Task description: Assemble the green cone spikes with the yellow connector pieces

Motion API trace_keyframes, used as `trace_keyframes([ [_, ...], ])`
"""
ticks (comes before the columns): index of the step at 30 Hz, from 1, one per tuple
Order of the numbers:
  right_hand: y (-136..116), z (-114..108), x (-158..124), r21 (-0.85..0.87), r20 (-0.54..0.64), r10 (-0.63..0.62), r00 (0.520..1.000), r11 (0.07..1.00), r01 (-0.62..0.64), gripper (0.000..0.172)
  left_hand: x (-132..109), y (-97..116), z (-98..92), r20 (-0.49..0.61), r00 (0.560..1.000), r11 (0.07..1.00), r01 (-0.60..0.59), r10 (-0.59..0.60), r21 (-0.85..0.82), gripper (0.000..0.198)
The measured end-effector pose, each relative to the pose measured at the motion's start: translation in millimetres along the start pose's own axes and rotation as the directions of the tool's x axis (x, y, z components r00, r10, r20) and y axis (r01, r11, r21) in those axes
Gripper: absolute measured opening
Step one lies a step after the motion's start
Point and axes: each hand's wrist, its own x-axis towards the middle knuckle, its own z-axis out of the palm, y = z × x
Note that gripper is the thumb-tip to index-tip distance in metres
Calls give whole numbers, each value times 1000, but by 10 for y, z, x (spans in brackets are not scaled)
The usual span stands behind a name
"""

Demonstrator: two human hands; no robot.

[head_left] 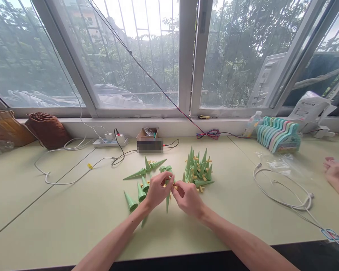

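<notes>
My left hand is closed around the top of a green plastic spike, its tip pointing down towards me. Fingertips of my right hand meet the left ones and pinch a small yellow valve piece, partly hidden by the fingers. Around my left hand lie loose hollow green spikes, several with their open ends facing me. To the right of my hands stands a cluster of green spikes fitted with yellow valves, many upright with tips up.
Behind the spikes sit a small open carton and a power strip with cables. A white cable coils at right, near pastel hangers and a bottle. Another person's hand rests at the right edge.
</notes>
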Motion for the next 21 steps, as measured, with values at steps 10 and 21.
trace_keyframes([
  [10,0,-6,5,22,1,9,1000,1000,-9,24,-10,-16,2,1,1000,1000,13,-13,-19,21],
  [21,15,-1,18,0,-10,16,1000,1000,-16,30,1,-4,-3,-31,999,999,-13,11,-37,23],
])
